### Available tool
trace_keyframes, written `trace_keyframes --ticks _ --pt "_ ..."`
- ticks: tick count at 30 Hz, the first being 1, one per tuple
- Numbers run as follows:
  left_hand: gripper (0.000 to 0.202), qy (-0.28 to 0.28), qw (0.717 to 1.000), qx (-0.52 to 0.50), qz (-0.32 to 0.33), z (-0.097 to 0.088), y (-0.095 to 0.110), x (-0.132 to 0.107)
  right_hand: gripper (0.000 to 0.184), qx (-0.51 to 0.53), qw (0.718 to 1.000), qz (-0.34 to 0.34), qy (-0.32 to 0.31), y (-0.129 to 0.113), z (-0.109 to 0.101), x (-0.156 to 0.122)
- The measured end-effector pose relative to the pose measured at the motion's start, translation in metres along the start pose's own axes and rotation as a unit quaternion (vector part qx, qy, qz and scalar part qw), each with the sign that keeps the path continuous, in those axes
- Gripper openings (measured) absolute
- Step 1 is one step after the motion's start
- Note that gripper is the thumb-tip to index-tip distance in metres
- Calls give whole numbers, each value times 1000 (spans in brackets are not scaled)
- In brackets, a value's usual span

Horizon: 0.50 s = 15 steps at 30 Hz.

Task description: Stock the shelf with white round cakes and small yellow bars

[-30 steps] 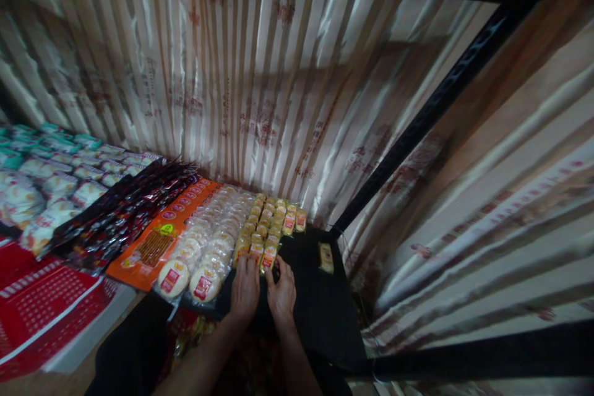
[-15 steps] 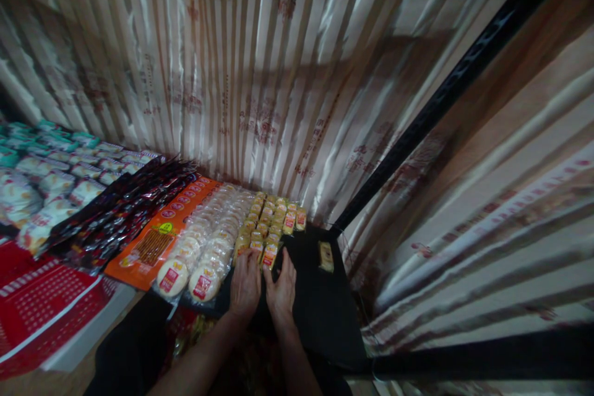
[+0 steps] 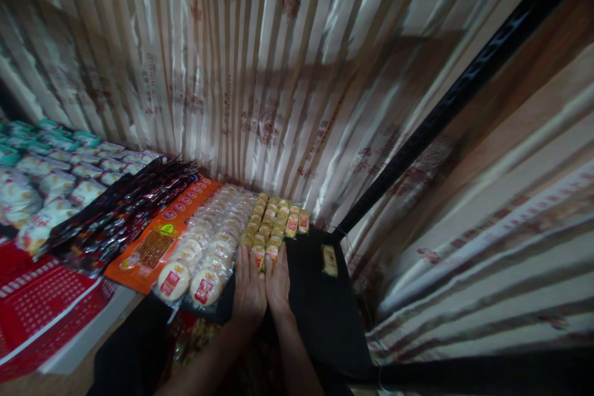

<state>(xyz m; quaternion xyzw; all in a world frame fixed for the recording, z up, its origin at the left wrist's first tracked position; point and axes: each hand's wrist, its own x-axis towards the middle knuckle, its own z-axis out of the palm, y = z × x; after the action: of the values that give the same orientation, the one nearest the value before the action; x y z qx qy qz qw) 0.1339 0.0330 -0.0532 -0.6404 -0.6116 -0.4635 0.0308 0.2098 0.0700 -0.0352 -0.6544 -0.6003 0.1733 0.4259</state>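
Note:
Several small yellow-wrapped snack packs (image 3: 271, 221) lie in close rows on a black shelf (image 3: 320, 315). My left hand (image 3: 249, 291) rests against the left side of the front packs, its fingers stretched forward over part of them. Along their right side lies my right hand (image 3: 277, 284), fingers also straight and pointing away from me. Two front packs with red-and-orange labels (image 3: 265, 253) show between the hands. The thumbs come close together at the near edge, where contact is partly hidden. Apart from the rows, a single yellow pack (image 3: 330, 261) lies to the right.
Left of the rows are clear-wrapped round crackers (image 3: 205, 288), an orange snack bag (image 3: 155, 247), dark shiny packets (image 3: 125, 216) and white packets (image 3: 55, 182). A red basket (image 3: 46, 303) stands at the lower left. A black post (image 3: 431, 117) slants before the curtain (image 3: 288, 74).
My hands have moved closer together around the front packs, the right one shifting left and its fingers straightening. The front packs now sit closer side by side.

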Motion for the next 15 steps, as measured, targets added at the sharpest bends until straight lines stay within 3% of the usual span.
trace_keyframes --ticks 15 --pt "60 -10 999 21 33 -3 0 8 64 -5 1000 18 -13 -5 0 6"
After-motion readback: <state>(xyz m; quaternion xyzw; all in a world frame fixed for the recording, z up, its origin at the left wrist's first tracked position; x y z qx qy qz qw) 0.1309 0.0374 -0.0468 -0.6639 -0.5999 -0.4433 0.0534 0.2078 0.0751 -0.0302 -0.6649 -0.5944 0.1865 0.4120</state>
